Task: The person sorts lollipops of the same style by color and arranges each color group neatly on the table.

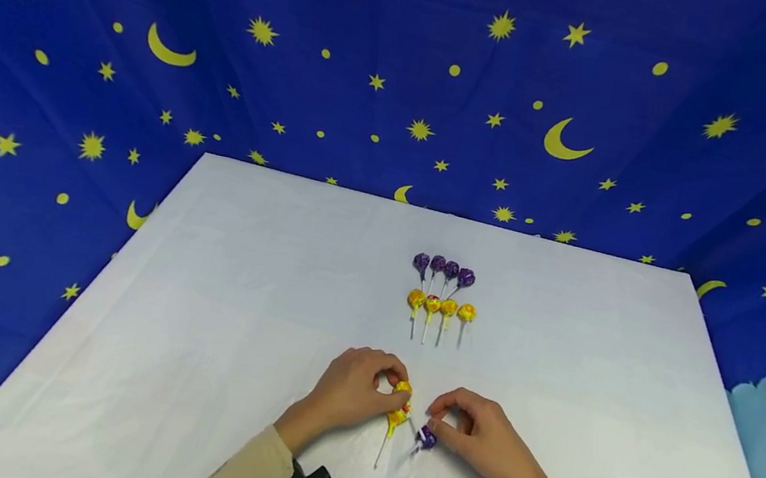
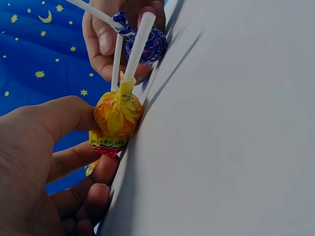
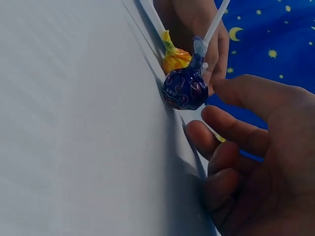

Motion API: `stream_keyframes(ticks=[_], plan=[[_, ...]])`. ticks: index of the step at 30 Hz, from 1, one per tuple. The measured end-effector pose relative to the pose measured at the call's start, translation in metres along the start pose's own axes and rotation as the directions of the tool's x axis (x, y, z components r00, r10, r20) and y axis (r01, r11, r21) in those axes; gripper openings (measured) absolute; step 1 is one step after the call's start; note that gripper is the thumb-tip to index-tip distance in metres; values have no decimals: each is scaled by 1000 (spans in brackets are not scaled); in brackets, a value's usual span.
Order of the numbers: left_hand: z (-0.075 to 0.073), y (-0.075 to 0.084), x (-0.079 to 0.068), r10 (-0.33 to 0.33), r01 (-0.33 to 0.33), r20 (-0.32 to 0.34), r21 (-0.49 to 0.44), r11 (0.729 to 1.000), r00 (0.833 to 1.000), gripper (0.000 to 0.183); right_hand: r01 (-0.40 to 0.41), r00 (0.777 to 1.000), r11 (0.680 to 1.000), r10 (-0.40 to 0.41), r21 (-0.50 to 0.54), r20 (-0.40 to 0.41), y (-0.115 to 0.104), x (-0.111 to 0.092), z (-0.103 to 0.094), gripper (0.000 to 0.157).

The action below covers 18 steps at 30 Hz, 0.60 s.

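Between its thumb and fingers, my left hand (image 1: 351, 384) pinches a yellow lollipop (image 1: 403, 389). A second yellow lollipop (image 1: 396, 419) lies against the first, its stick pointing toward me; in the left wrist view the two yellow heads (image 2: 118, 115) overlap. My right hand (image 1: 483, 435) is just right of a purple lollipop (image 1: 427, 437). In the right wrist view, a small gap shows between the loosely bent fingers (image 3: 231, 125) and the purple head (image 3: 186, 89). That lollipop rests on the white table, its stick toward me.
Farther back on the white table (image 1: 233, 273) is a row of several yellow lollipops (image 1: 448, 307). Directly behind them is a row of several purple lollipops (image 1: 451, 270). A blue curtain (image 1: 329, 103) with moons and stars hangs beyond the table's far edge.
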<state>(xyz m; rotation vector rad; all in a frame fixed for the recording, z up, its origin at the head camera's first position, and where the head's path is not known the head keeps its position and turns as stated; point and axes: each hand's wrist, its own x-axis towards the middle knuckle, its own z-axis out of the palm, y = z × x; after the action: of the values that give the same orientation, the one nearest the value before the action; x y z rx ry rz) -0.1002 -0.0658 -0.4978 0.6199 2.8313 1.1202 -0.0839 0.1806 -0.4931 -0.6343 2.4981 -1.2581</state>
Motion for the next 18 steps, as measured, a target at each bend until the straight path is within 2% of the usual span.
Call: stream_keyframes(ticks=[9,18], plan=[[0,1,1,9,-9,-3,5,1000,1000,13,-3,999,1000,3,-9,31,-2,-4,1,21],[3,-2,2,4,-4,-9,27,1000,1000,14,17,998,1000,-17,0,55,-3,-4,0,20]])
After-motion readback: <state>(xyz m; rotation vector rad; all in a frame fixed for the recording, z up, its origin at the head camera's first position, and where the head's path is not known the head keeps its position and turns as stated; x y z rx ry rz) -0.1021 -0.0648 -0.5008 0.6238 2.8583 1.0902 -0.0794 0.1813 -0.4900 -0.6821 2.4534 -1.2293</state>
